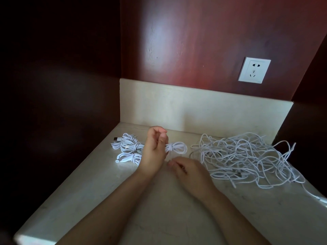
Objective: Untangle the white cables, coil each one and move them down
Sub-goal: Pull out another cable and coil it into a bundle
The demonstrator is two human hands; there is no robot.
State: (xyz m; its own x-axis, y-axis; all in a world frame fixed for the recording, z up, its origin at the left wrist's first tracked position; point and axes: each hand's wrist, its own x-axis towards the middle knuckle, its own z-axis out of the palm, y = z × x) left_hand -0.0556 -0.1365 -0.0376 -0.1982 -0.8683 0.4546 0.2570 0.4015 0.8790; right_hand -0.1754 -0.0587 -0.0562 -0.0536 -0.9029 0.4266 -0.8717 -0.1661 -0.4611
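My left hand (155, 151) grips a coiled white cable (177, 148) at its wrapped middle, holding it just above the counter. Its loose end hangs down to my right hand (187, 169), whose fingertips pinch it. To the left lie several finished coils (127, 147) bunched together, one with a USB plug sticking out at the far left. On the right spreads a large tangle of white cables (247, 158), untidy and overlapping.
The pale stone counter (159, 200) ends in a low backsplash (203, 110). Dark wood panels close in the left side. A white wall socket (254, 70) sits on the red-brown wall above. One cable trails off the counter's right edge (318, 198).
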